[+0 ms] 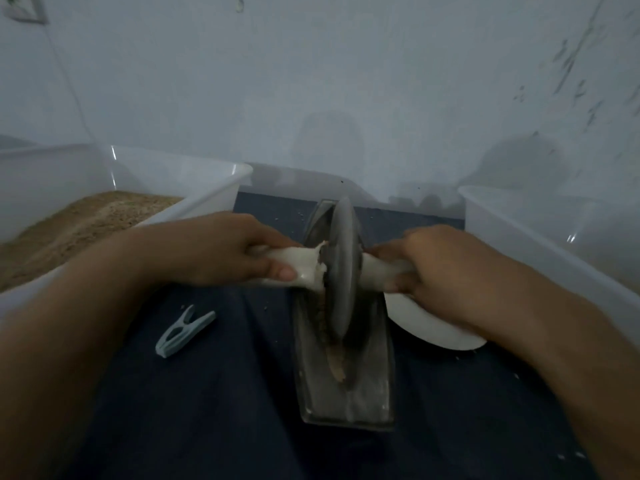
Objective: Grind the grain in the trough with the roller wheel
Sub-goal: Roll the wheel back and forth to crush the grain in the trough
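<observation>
A grey metal trough (367, 386) lies lengthwise on a dark blue cloth in the middle of the view. A grey roller wheel (341, 271) stands upright in its groove, with a white handle (304, 268) sticking out on each side. My left hand (221, 251) grips the left handle and my right hand (436, 265) grips the right one. A thin line of brown grain (334, 362) shows in the groove beside and in front of the wheel. The frame is blurred.
A clear plastic tub (194, 174) at the left holds a heap of brown grain (79, 223). Another clear tub (540, 233) stands at the right. A white plate (426, 323) lies under my right wrist. A pale blue clothes peg (183, 330) lies on the cloth (207, 410).
</observation>
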Motion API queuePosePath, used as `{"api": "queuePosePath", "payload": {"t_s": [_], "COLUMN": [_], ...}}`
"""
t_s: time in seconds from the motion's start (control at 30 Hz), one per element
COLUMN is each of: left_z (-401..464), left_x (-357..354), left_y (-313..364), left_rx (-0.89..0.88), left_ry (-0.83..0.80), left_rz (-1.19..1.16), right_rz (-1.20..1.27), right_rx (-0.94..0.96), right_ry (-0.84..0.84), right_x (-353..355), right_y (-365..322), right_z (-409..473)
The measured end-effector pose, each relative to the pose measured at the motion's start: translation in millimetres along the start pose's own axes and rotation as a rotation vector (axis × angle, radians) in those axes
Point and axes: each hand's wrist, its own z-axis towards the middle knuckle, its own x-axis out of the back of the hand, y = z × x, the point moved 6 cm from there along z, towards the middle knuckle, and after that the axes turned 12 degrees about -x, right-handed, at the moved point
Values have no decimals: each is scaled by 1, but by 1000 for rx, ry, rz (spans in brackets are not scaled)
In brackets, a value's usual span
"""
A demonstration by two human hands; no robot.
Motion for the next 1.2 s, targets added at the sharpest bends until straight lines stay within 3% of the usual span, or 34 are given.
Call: {"api": "queuePosePath", "payload": {"t_s": [0.2, 0.3, 0.47, 0.57, 0.7, 0.8, 0.9, 1.0, 1.1, 1.2], "left_z": [21, 21, -3, -14, -9, 8, 17, 20, 18, 5], "left_x": [-6, -5, 4, 10, 6, 0, -8, -10, -7, -1], "left_y": [-17, -19, 4, 18, 14, -5, -26, -30, -24, -9], "left_rx": [63, 35, -68, -132, -73, 19, 125, 120, 71, 15], "left_ry": [389, 336, 32, -66, -45, 100, 228, 322, 290, 106], "left_rz": [393, 323, -36, -140, -109, 41, 180, 277, 266, 51], "right_rz": [101, 72, -39, -40, 6, 20, 43, 86, 55, 9], "right_rx": [-90, -55, 44, 52, 5, -68, -104, -94, -55, 21], "right_ry": [123, 134, 25, -22, -47, -40, 65, 151, 124, 75], "right_x": [-21, -20, -1, 14, 14, -3, -14, -16, -15, -5], "right_y": [20, 17, -1, -7, -4, 7, 13, 14, 12, 6], "right_z": [39, 31, -3, -25, -23, 4, 30, 39, 30, 9]}}
